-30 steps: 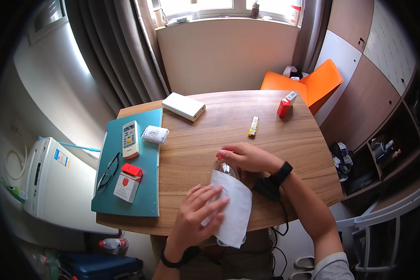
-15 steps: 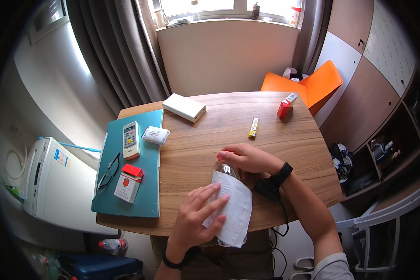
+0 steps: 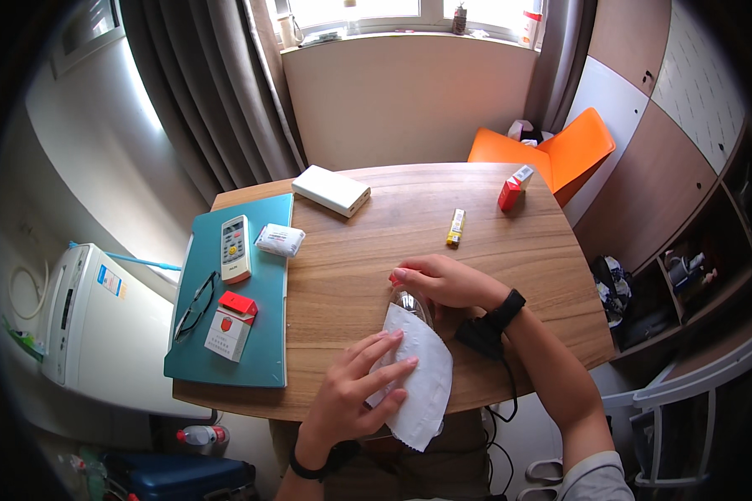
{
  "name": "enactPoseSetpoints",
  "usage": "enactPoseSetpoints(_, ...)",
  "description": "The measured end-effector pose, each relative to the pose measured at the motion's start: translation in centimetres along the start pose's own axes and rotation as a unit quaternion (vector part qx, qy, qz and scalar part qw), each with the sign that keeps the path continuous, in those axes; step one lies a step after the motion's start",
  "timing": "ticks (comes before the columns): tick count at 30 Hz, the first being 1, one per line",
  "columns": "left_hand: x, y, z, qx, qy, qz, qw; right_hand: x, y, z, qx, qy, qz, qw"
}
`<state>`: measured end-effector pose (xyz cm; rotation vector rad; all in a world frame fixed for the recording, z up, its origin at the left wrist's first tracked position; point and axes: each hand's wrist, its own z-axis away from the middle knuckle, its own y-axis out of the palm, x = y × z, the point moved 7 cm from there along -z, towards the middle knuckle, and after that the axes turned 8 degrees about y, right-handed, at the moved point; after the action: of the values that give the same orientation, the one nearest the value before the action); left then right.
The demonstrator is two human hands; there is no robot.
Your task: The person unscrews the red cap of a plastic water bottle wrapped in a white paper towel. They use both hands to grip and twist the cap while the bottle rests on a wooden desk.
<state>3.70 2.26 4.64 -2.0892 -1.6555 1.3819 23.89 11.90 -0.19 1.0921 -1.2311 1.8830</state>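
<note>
Pinching the red cap [image 3: 393,278] of a clear bottle [image 3: 408,301] between the curled fingers and thumb of your right hand [image 3: 447,280]. Your left hand [image 3: 353,388] lies on a white tissue [image 3: 420,376], fingers spread; the tissue covers most of the bottle and hangs past the table's near edge, about mid-length, cap end toward the far edge. On the table [image 3: 342,284], a teal folder [image 3: 255,367] along the left edge bears a remote [image 3: 236,249], glasses [image 3: 195,306] and a red-and-white pack [image 3: 231,327]. Yellow lighter [image 3: 455,229] beyond your right hand; small red box [image 3: 510,194] near the far right corner.
</note>
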Motion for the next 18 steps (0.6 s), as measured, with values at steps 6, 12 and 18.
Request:
enactPoseSetpoints(6,0.2,0.0,0.2,-0.016,-0.029,0.013,0.999,0.5,0.1,0.3,0.000,0.017,-0.007,1.000)
enactPoseSetpoints(12,0.3,0.1,0.1,-0.013,-0.018,0.008,1.000,0.9,0.1,0.7,0.004,0.038,-0.021,0.999)
enactPoseSetpoints(18,0.9,0.1,0.4,-0.041,-0.070,0.015,0.997,1.1,0.1,0.8,0.009,0.039,-0.026,0.999)
